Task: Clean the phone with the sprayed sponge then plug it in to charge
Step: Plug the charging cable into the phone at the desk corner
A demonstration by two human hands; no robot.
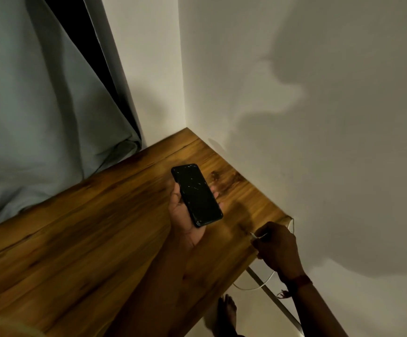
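Here, left grip (181, 212) holds phone (196, 194) above the table (75, 227) — right grip (279, 246) pinches cable (257, 235) at its edge.

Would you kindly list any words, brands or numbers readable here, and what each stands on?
There is no readable text.
The phone in the left hand: dark screen, pale specks only, no words.
The white cable pinched by the right hand: no marking visible.
The wooden table, wall, curtain: plain.
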